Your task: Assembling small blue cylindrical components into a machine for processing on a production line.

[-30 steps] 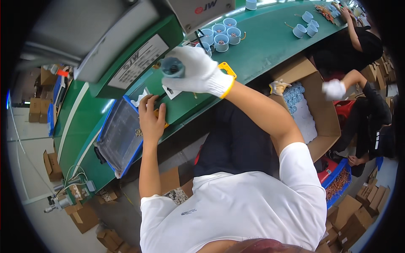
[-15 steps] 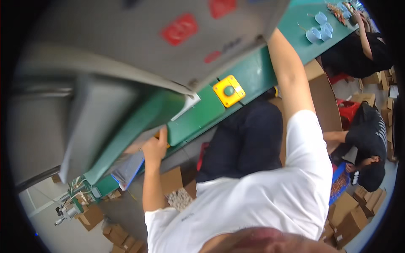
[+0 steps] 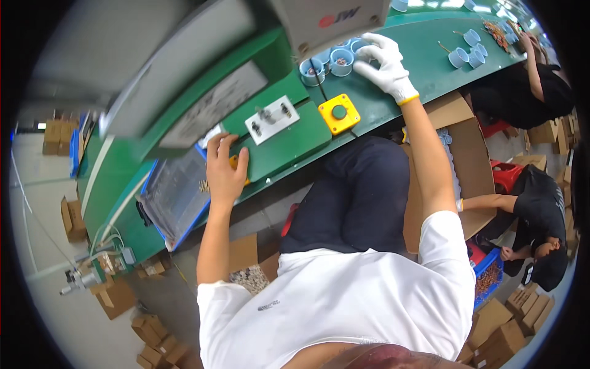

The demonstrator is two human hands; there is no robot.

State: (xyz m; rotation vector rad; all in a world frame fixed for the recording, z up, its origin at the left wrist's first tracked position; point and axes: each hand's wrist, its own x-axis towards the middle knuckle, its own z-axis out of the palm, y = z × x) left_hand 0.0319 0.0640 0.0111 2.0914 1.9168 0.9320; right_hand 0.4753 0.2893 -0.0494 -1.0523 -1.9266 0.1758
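My right hand (image 3: 387, 66), in a white glove with a yellow cuff, is over the green bench beside a group of light-blue cups (image 3: 341, 63). Its thumb and fingers are apart, with the fingertips next to the cups; whether they touch one I cannot tell. Small reddish-brown bits lie in some cups. My bare left hand (image 3: 224, 172) is at the front edge of the green machine (image 3: 289, 138), thumb spread from the fingers. Under it a yellow box (image 3: 233, 161) partly shows. Between the hands sits a yellow button box (image 3: 339, 114) with a green button.
A metal fixture (image 3: 272, 119) is on the machine, beneath a grey housing (image 3: 332, 24). A blue-rimmed tray (image 3: 175, 200) lies left of my left hand. An open carton (image 3: 452, 166) stands right of my legs. Two people work at the right; more cups (image 3: 458, 58) stand along the bench.
My right hand has come out from behind the grey housing, and its glove and the cups now show. My left hand stays at the machine's edge. The view has shifted, showing the fixture.
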